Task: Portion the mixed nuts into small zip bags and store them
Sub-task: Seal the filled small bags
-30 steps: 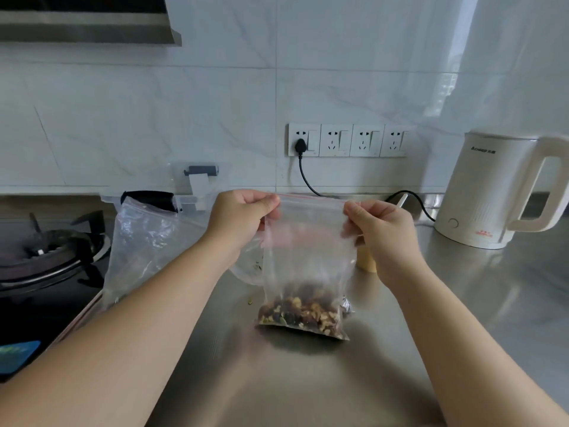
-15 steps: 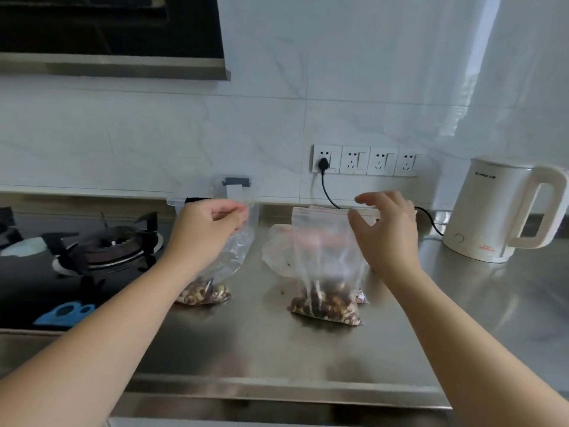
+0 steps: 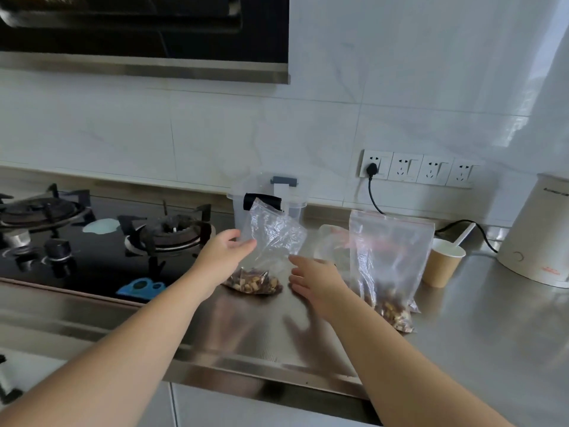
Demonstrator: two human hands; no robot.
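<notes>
A small clear zip bag (image 3: 271, 238) stands on the steel counter (image 3: 480, 334) with mixed nuts (image 3: 254, 283) in its bottom. My left hand (image 3: 223, 260) holds the bag's left edge, thumb on the front and forefinger at the rim. My right hand (image 3: 315, 283) hovers just right of the nuts with straight, spread fingers and holds nothing. A larger zip bag (image 3: 391, 257) with a red seal stands to the right, nuts in its base. Another crumpled clear bag (image 3: 332, 245) lies behind it.
A clear plastic container (image 3: 292, 195) stands behind the small bag at the wall. A paper cup (image 3: 440, 269) with a white spoon and a white kettle (image 3: 535, 235) are at the right. The gas hob (image 3: 169, 235) lies to the left.
My right hand left the large bag and moved left and down toward the small bag. My left hand slid from the small bag's top to its left edge. The camera turned left.
</notes>
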